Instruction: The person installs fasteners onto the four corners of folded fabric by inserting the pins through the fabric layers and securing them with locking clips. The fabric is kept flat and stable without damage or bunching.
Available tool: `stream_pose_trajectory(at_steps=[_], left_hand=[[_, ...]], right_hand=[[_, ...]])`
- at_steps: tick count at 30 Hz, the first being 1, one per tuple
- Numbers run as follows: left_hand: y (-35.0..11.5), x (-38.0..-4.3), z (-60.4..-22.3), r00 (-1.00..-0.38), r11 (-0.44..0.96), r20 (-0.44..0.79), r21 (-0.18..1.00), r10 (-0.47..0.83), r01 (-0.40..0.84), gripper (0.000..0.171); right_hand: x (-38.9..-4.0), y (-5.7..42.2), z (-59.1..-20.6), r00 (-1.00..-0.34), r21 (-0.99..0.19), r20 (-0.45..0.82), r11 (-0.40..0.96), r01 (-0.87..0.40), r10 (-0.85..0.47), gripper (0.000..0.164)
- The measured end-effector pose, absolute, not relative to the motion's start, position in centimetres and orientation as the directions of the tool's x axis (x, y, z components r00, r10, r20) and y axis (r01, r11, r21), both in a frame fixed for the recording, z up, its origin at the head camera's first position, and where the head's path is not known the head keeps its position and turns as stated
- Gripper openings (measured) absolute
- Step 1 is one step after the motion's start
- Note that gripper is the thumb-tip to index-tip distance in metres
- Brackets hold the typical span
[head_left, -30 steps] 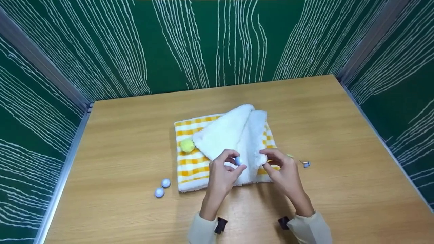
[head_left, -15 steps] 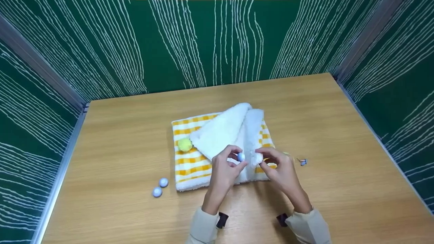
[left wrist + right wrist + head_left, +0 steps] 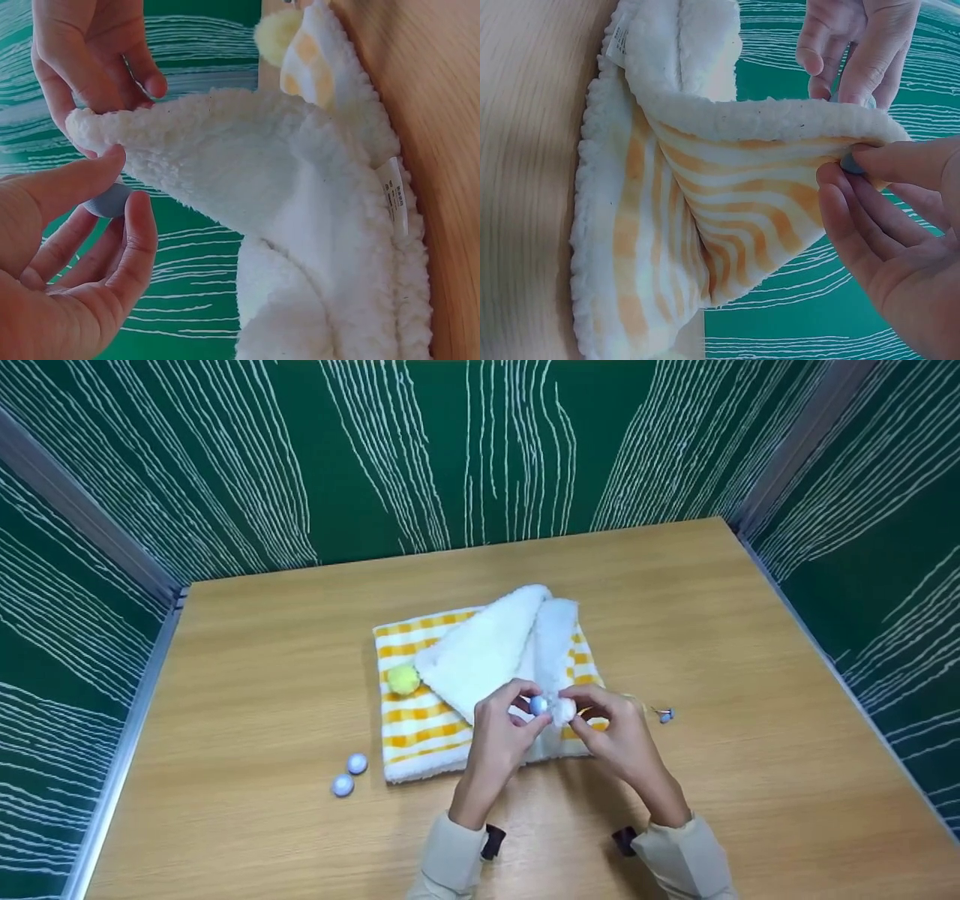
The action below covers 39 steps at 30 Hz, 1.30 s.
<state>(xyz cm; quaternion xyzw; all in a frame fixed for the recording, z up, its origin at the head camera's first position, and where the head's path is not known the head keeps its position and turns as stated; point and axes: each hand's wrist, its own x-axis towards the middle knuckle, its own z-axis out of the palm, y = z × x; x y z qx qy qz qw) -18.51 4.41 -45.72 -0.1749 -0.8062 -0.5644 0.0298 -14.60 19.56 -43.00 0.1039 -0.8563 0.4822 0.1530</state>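
A folded cloth, white fleece inside and yellow-white checked outside, lies on the table with one flap turned back. My right hand pinches a raised fleece corner of it. A small blue-grey piece is pressed between that hand's thumb and finger on the checked side. My left hand pinches a small round grey-blue cap between thumb and fingers, right beside the corner on the fleece side. The cap's inner side is hidden.
Two round pale-blue caps lie on the table to the left. Small blue-headed pins lie to the right. A yellow pom-pom is at the cloth's left. Green walls with white lines enclose the table.
My left hand has brought the cap rightward, and my right hand has come slightly left with the corner, so cap and corner are now close together. The view has shifted slightly.
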Motion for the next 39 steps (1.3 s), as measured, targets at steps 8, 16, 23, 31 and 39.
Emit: stream_pose_trajectory(at_steps=[8,16,23,31,39], left_hand=[[4.5,-18.7,-46.0,-0.923,0.321,0.266,0.880,0.279,0.351,0.024],[4.6,-18.8,-46.1,-0.910,0.316,0.295,0.868,0.292,0.382,0.023],[4.8,-18.8,-46.2,-0.899,0.329,0.299,0.855,0.319,0.401,0.026],[5.0,-18.4,-46.0,-0.884,0.346,0.300,0.837,0.358,0.424,0.026],[5.4,-17.6,-45.7,-0.863,0.458,0.275,0.757,0.424,0.466,0.040]], right_hand=[[-15.3,20.3,-45.0,-0.921,-0.793,0.388,0.500,-0.349,-0.029,0.029],[-15.6,20.8,-46.0,-0.915,-0.783,0.403,0.509,-0.359,-0.024,0.028],[-14.7,19.7,-43.4,-0.919,-0.779,0.393,0.518,-0.353,-0.036,0.026],[-14.5,19.7,-43.1,-0.934,-0.796,0.358,0.517,-0.316,-0.020,0.026],[-14.3,19.5,-43.2,-0.930,-0.810,0.368,0.495,-0.316,0.008,0.025]])
